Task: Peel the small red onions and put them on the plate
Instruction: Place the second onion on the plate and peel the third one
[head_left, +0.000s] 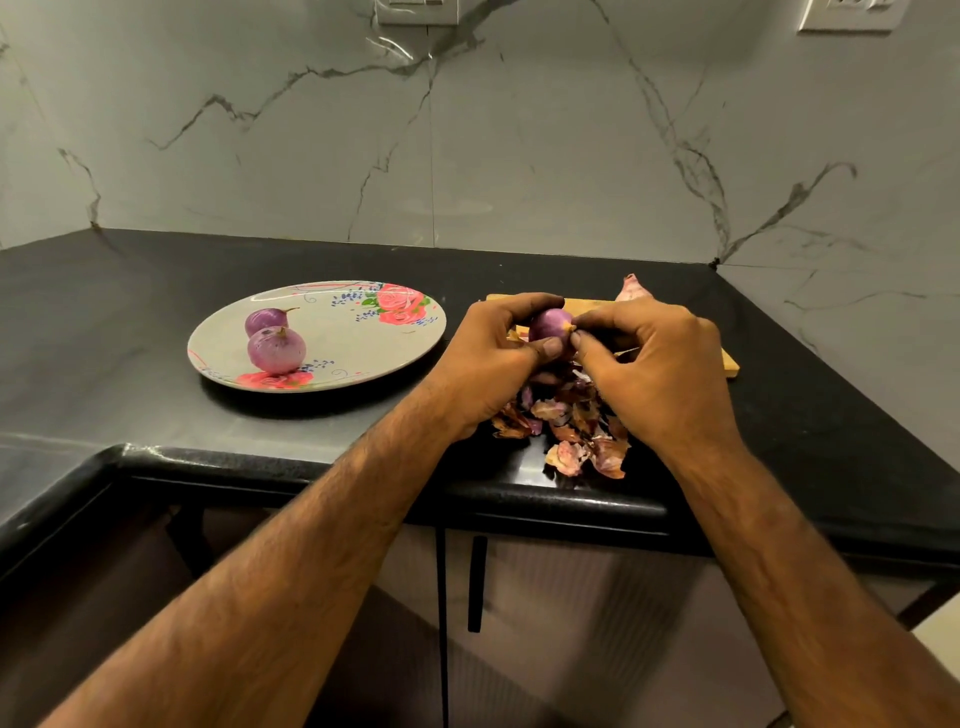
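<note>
Left hand (493, 343) cradles onion (549, 325), steadying it; right hand (644, 353) fingertips pinched on skin at tip. Peels (566, 426) heaped at countertop front edge below; plate (363, 338) alongside.

Taking the plate (332, 332) as landmark, the black counter (130, 322) to its left and behind it lies bare, open for a hand. Right of the plate, a narrow bare strip precedes both hands, a peel pile (566, 426) and a wooden board (727, 364).
</note>
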